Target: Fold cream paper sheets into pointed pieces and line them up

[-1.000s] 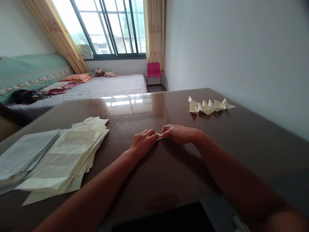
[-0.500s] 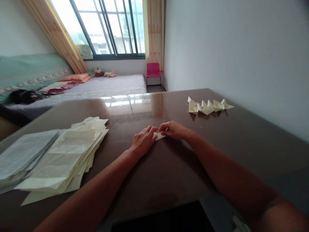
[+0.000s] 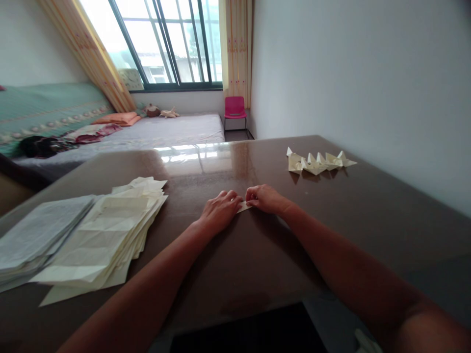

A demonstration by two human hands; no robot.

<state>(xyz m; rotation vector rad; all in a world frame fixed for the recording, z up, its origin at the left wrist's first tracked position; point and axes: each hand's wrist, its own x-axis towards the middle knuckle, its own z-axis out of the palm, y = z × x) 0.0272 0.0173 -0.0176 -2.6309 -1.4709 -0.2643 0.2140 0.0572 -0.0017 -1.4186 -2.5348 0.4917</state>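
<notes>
A small folded piece of cream paper [image 3: 244, 207] lies on the brown table in front of me, mostly covered by my fingers. My left hand [image 3: 222, 211] presses on its left part with bent fingers. From the right, my right hand [image 3: 265, 198] pinches the paper's edge between thumb and curled fingers. The fingertips of both hands are close together over it. Farther right on the table stands a row of folded paper boats [image 3: 319, 163] with pointed peaks, touching or overlapping one another.
A stack of creased cream sheets [image 3: 106, 235] lies at the left of the brown table [image 3: 228, 260], beside a pile of greyish printed sheets [image 3: 40, 233]. Beyond the table are a bed [image 3: 191, 126], a pink chair [image 3: 234, 108] and a window. A white wall [image 3: 349, 73] runs along the right.
Less of the folded paper shows between my hands now. The left fingers have shifted slightly right over it, and the right fingers are curled a little tighter. The boats and stacks stay put.
</notes>
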